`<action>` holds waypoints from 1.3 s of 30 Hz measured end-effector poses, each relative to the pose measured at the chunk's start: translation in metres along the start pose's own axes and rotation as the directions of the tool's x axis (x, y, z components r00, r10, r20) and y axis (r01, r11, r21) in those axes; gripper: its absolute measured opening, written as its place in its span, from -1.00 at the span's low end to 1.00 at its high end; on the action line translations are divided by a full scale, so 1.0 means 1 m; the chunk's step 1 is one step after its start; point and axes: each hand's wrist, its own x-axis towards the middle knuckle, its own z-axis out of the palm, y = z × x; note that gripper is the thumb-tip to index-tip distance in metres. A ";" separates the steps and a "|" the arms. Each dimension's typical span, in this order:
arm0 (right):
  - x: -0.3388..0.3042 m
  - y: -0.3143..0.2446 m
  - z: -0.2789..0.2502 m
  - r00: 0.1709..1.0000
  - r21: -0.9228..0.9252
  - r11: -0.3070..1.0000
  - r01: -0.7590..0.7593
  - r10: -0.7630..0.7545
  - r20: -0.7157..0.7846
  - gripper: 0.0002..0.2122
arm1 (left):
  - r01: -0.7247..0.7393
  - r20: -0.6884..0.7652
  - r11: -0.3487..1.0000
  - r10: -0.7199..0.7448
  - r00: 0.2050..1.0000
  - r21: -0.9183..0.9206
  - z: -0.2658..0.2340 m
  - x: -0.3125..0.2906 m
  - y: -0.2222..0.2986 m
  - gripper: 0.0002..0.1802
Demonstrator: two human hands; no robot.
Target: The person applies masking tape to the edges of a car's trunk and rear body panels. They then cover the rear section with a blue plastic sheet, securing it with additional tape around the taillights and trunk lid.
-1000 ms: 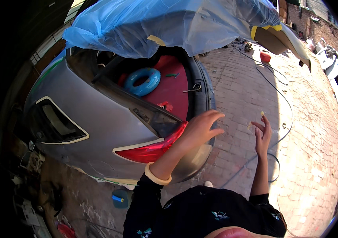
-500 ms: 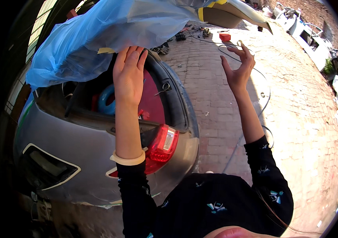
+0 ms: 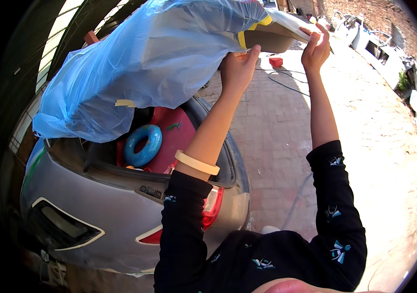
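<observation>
A raised tailgate (image 3: 273,40) stands over the back of a grey car, draped in a translucent blue plastic sheet (image 3: 169,53). Yellow tape (image 3: 241,40) borders the sheet where the bare tan panel shows. My left hand (image 3: 237,73) is closed at the sheet's lower edge beside this tape, thumb up, its other fingers partly hidden. A cream tape roll (image 3: 196,162) circles my left forearm like a bracelet. My right hand (image 3: 317,51) is closed at the tailgate's right edge, with a small pale-yellow bit above its fingers; what it pinches is unclear.
Below the sheet, the open boot holds a blue swim ring (image 3: 143,146) on a red floor. The car's bumper (image 3: 91,180) and red tail light (image 3: 212,207) are near me. A hose (image 3: 286,80) and red box (image 3: 276,62) lie on the paving; car parts line the right wall.
My left hand has moved right and up, from the sheet's lower middle to its taped right end. My right hand has risen to the tailgate's edge, its fingers closing. The view has shifted slightly.
</observation>
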 end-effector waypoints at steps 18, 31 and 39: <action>-0.005 0.012 -0.002 0.996 0.435 0.896 -0.090 0.073 0.054 -0.62 | -0.424 -0.051 0.870 0.450 0.892 0.251 0.003 -0.076 0.115 -0.86; 0.004 0.003 -0.008 0.997 0.320 0.945 -0.071 0.053 0.064 -0.69 | -0.307 -0.185 0.952 0.303 0.935 0.002 -0.007 -0.099 0.138 -0.83; 0.017 -0.032 -0.015 0.963 0.269 0.926 -0.265 0.237 0.131 -0.68 | -0.434 -0.030 0.900 0.435 0.900 0.046 -0.025 -0.068 0.158 -0.72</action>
